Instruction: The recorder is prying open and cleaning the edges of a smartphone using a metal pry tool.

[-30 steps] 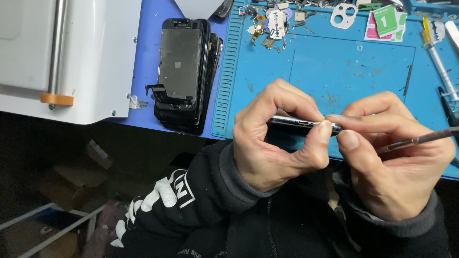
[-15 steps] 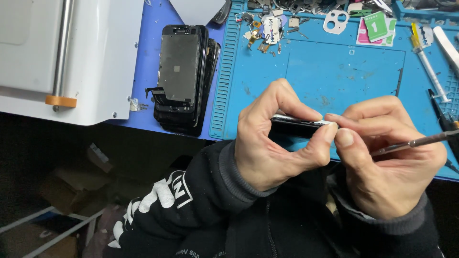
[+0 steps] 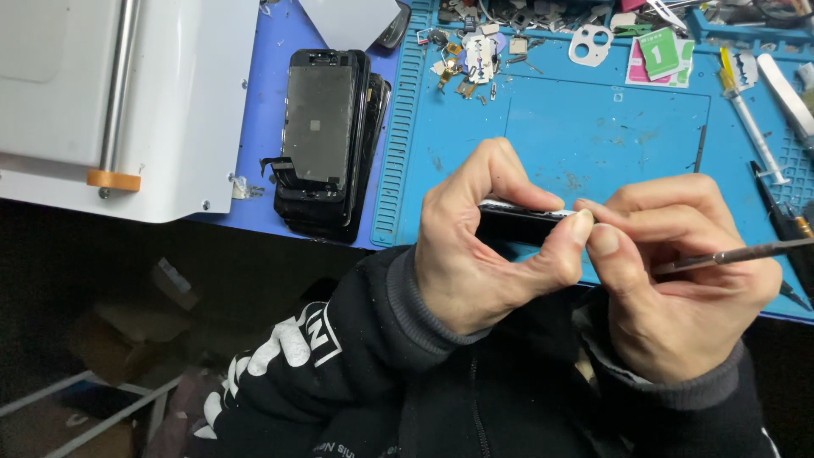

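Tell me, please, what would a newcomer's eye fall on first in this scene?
First, the two hands at centre: the left hand pinches a thin dark phone part edge-on, while the right hand holds a slim metal tool to it. Next, the stack of black phone screens at the blue mat's left edge, beside a white machine.

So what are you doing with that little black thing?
A person in a black hoodie holds a thin black phone part edge-up in the left hand. The right hand grips a slim metal tool and presses at the part's end with the fingertips. This happens above a blue work mat strewn with small parts. A stack of black phone screens lies to the left, beside a white machine.
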